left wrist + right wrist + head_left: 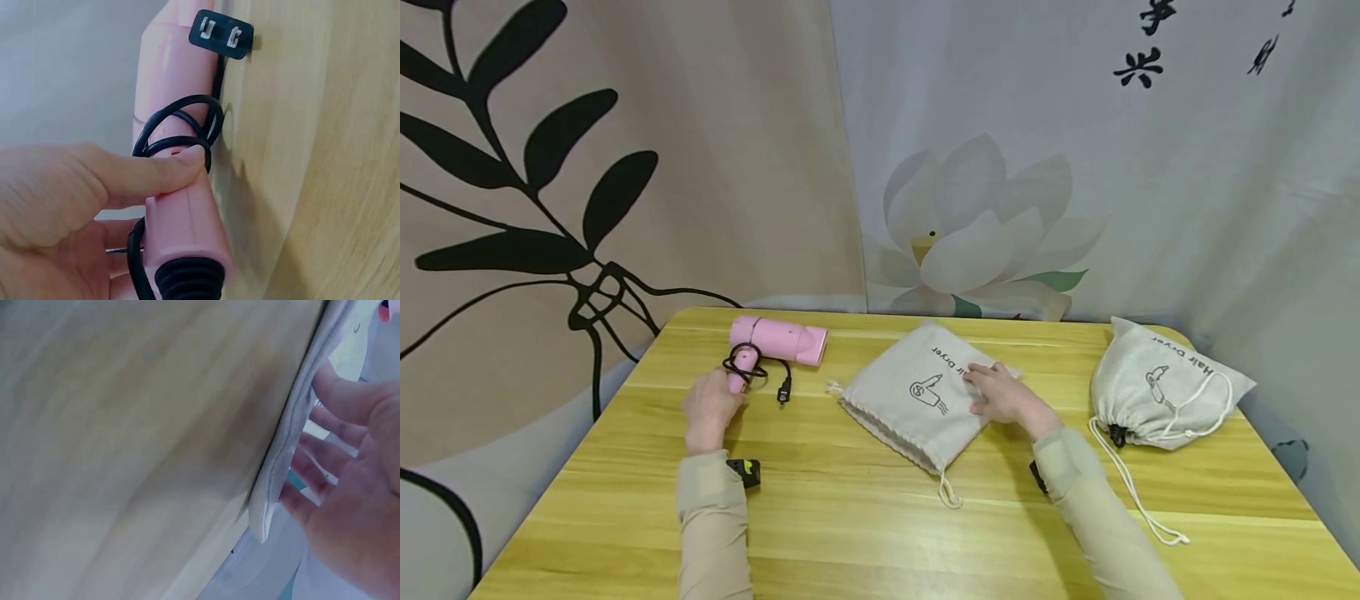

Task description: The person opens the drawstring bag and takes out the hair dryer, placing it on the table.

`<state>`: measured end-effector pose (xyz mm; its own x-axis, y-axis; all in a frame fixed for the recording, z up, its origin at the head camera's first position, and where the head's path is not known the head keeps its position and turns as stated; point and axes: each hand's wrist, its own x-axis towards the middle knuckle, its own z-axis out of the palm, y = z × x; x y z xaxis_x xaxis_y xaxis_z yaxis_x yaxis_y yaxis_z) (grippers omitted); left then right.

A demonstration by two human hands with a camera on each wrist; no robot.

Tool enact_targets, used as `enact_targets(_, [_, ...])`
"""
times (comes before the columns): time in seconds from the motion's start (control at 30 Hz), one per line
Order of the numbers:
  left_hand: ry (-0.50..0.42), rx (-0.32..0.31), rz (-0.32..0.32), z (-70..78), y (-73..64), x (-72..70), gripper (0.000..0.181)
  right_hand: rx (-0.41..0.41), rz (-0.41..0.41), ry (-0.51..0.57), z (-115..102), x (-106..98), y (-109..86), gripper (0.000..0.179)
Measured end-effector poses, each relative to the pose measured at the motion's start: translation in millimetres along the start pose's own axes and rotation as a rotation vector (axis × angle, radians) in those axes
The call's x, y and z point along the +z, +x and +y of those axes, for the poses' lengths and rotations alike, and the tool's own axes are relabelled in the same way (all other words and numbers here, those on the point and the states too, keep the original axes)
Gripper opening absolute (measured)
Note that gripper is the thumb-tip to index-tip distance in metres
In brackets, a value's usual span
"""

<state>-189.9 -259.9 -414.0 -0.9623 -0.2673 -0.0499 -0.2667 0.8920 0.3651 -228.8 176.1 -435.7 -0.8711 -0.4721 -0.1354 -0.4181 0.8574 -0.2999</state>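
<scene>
A pink hair dryer [778, 340] lies near the table's back left, a black cord looped around its handle. My left hand [711, 408] grips that handle; in the left wrist view the thumb [169, 172] lies across it beside the cord [181, 103]. The two-pin plug [221, 34] hangs by the barrel. A pale drawstring bag [917, 387], printed "Hair Dryer", lies flat in the middle with its mouth toward me. On its right side rests my right hand [1003, 396], fingers spread. The right wrist view shows those fingertips along the bag's edge [284, 444].
A second drawstring bag [1157, 392], filled out and cinched, sits at the right, its white cords [1142, 500] trailing over the wooden table [865, 533]. A printed curtain [760, 167] hangs behind the table's back edge.
</scene>
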Motion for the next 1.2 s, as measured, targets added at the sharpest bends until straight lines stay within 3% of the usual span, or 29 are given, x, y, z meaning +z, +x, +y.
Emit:
enact_targets(0.23, [-0.012, -0.039, 0.039, -6.4, 5.1, 2.8, 0.038, -0.033, -0.028, 0.021, -6.8, 2.0, 0.2, 0.053])
enact_targets(0.63, [-0.037, -0.073, 0.110, -13.2, 8.7, 13.2, 0.035, -0.110, 0.005, 0.035, -11.6, 6.6, 2.0, 0.048])
enact_targets(0.77, [-0.005, -0.131, 0.136, -2.2, 3.2, 11.6, 0.033, -0.128, 0.005, 0.045, -10.7, 7.6, 1.2, 0.049])
enact_targets(0.87, [0.033, -0.157, 0.166, 19.4, -4.9, 5.9, 0.035, -0.145, 0.020, 0.041, -9.3, 6.8, -0.3, 0.051])
enact_targets(0.9, [0.039, -0.146, 0.175, 28.6, -7.7, 4.2, 0.035, -0.141, 0.025, 0.048, -8.6, 6.1, -1.0, 0.050])
enact_targets(0.97, [0.063, -0.058, 0.198, 46.6, -11.2, 3.1, 0.032, -0.125, 0.046, 0.057, -6.5, 4.1, -2.9, 0.047])
enact_targets(1.03, [0.070, 0.072, 0.193, 63.8, -13.9, 5.6, 0.031, -0.095, 0.087, 0.060, -2.7, 0.7, -5.4, 0.043])
enact_targets(1.13, [0.054, 0.258, 0.108, 87.7, -16.2, 15.2, 0.040, -0.004, 0.207, 0.043, 8.4, -7.9, -10.3, 0.039])
enact_targets(1.2, [0.008, 0.334, 0.010, 102.5, -19.3, 24.0, 0.051, 0.064, 0.332, 0.010, 18.8, -16.0, -15.8, 0.038])
